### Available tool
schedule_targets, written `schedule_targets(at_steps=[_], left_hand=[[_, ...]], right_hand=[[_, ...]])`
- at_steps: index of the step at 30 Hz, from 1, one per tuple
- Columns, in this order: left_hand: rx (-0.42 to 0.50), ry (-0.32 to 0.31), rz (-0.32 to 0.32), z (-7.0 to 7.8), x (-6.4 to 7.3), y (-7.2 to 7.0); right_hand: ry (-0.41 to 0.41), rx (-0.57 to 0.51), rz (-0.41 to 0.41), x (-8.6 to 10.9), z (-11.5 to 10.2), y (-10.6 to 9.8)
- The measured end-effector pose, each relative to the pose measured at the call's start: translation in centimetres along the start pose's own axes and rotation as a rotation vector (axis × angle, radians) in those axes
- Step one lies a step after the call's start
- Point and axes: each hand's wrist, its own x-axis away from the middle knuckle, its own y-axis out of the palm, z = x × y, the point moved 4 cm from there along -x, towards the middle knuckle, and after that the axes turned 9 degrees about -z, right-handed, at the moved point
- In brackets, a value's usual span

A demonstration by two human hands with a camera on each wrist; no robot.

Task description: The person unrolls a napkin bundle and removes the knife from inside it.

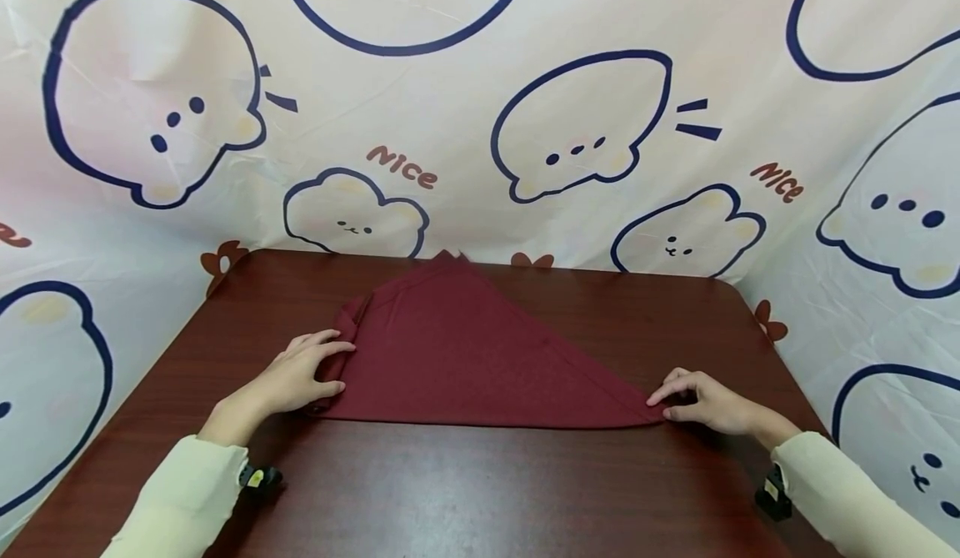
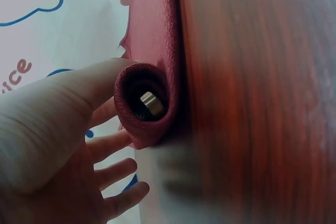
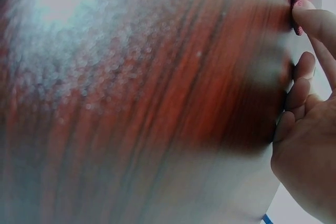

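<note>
A dark red cloth (image 1: 450, 349) lies on the table, folded into a triangle with its long edge toward me. Its left end is rolled into a tube (image 2: 144, 69). Inside the tube's open end sits a small gold-coloured metallic piece (image 2: 151, 103) with something dark around it; what it belongs to is hidden. My left hand (image 1: 300, 373) rests on the rolled end, thumb and fingers spread and only slightly bent. At the far right, my right hand (image 1: 705, 401) pinches the cloth's pointed corner (image 3: 302, 1) between thumb and fingers.
The brown wooden table (image 1: 465, 491) has a glossy top that reflects light. A pale sheet (image 1: 465, 108) printed with cartoon faces hangs behind it and along both sides. Dark straps with small devices (image 1: 260, 480) are worn on both wrists.
</note>
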Motion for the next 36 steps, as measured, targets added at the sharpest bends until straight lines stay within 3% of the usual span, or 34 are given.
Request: schedule_targets(at_steps=[9, 18, 30, 36], left_hand=[[0.024, -0.009, 0.026, -1.1, 1.1, -0.6], [0.063, -0.009, 0.009, -2.1, 2.0, -1.0], [0.039, -0.009, 0.013, -1.7, 1.7, -1.6], [0.049, 0.003, 0.027, -0.6, 2.0, -1.6]], right_hand=[[0.016, -0.003, -0.002, 0.2, -0.2, 0.0], [0.022, 0.004, -0.006, -0.1, -0.1, -0.2], [0.007, 0.009, 0.007, -0.1, 0.0, -0.2], [-0.032, 0.013, 0.010, 0.0, -0.3, -0.1]])
